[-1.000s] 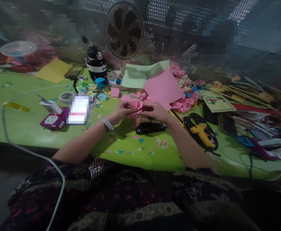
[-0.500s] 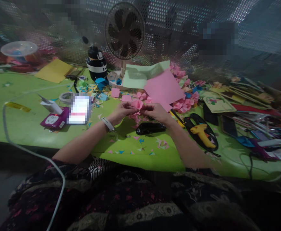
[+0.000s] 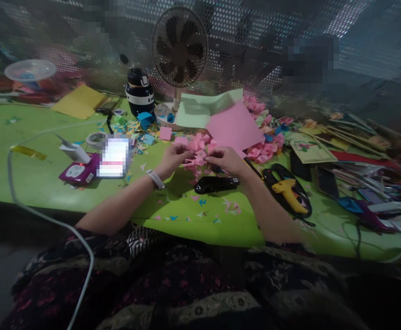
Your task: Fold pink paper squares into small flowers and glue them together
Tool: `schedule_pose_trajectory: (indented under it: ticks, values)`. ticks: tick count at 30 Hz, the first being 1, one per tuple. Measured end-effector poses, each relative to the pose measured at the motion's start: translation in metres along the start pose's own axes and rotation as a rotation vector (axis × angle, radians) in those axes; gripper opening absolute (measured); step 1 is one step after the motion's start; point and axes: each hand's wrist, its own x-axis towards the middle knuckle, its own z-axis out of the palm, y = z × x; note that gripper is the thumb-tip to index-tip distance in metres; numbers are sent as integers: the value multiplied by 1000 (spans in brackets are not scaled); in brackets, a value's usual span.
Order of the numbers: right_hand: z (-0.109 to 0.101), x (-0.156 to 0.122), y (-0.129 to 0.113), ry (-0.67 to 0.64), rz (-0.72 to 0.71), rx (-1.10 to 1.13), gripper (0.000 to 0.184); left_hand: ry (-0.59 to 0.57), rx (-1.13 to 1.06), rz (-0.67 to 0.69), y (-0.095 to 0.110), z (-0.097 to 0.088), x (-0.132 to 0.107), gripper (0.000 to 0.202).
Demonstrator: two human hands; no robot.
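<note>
Over the green table, my left hand [image 3: 173, 160] and my right hand [image 3: 227, 162] face each other with fingers pinched. Between their fingertips is a small pink paper flower [image 3: 199, 159], its outline merging with the pink paper flowers [image 3: 200, 141] just behind. A white-strapped watch [image 3: 155, 178] is on my left wrist. Below my hands lies a black stapler-like tool [image 3: 216, 184]. Close to my right forearm rests a yellow glue gun [image 3: 291, 195] on a black oval tray.
A large pink sheet [image 3: 234, 126] and a pale green sheet [image 3: 193, 110] lie beyond my hands. At the back stand a fan [image 3: 179, 48] and a black jug [image 3: 140, 94]. A lit phone [image 3: 113, 158] and a purple extension box [image 3: 78, 172] are left. Paper scraps litter the table.
My fingertips have drawn slightly apart, and the pink paper between them looks lower and less upright. More of the pink flowers behind shows. The whole view has shifted slightly.
</note>
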Motion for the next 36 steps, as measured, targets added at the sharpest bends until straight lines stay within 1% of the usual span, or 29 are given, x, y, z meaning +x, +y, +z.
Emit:
schedule_pose_trajectory:
  ticks: [4, 7, 10, 12, 15, 18, 22, 28, 32, 36]
  values:
    - [-5, -5, -8, 120, -41, 34, 34, 29, 56, 54, -5, -1, 2, 28]
    - [0, -11, -18, 176, -88, 42, 34, 1, 88, 49, -7, -2, 2, 31]
    - [14, -16, -24, 131, -118, -10, 31, -45, 120, 50, -7, -1, 0, 36]
    - [22, -17, -24, 116, -111, -61, 27, -64, 128, 50, -6, 0, -2, 39]
    - [28, -15, -18, 157, -84, -127, 24, -79, 116, 27, -4, 1, -4, 40]
    - [25, -13, -14, 201, -97, -171, 21, -82, 109, 8, -3, 2, -5, 41]
    - [20, -13, -15, 216, -116, -202, 20, -103, 124, 14, -3, 0, -4, 41]
    - [17, -13, -16, 174, -92, -140, 22, -124, 135, 24, -3, 1, -5, 36]
    - [15, -12, -13, 150, -84, -98, 24, -142, 142, 35, -3, 2, -5, 37]
    - [14, -11, -11, 135, -73, -82, 24, -139, 187, 109, -7, 1, -2, 38]
